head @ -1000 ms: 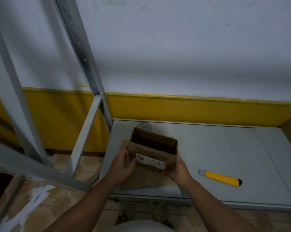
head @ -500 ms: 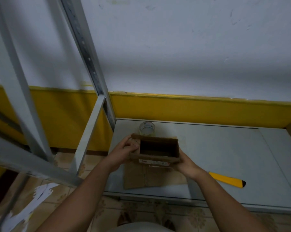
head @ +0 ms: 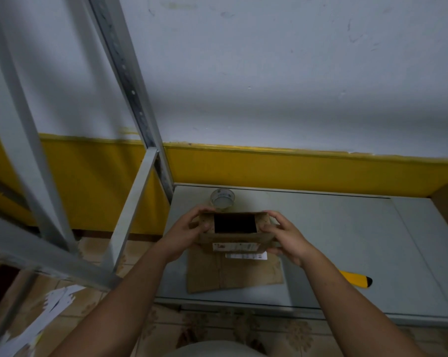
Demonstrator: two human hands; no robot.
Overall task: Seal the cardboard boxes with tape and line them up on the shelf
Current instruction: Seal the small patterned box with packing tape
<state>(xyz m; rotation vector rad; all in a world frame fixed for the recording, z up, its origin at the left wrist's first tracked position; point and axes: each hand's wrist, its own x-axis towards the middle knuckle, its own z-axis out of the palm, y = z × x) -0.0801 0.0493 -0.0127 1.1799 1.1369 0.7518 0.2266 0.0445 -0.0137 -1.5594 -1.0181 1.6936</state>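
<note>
So, small cardboard box (head: pixel 233 238) open-topped, inside too dark to tell contents; left grip (head: pixel 184 235) and right grip (head: pixel 287 238) clasping its ends, tape roll (head: pixel 222 199) just behind on shelf (head: pixel 333 228)

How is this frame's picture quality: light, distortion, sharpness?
Head view: dim, flat light, soft shadows across the white wall; the wide-angle lens slants the grey metal shelf upright and curves the yellow wall band; inside the small brown cardboard box reads plain black; edges slightly soft.

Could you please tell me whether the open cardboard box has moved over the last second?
Yes: the cardboard box has tilted so its opening faces up, uncovering the tape roll behind it on the shelf.
</note>
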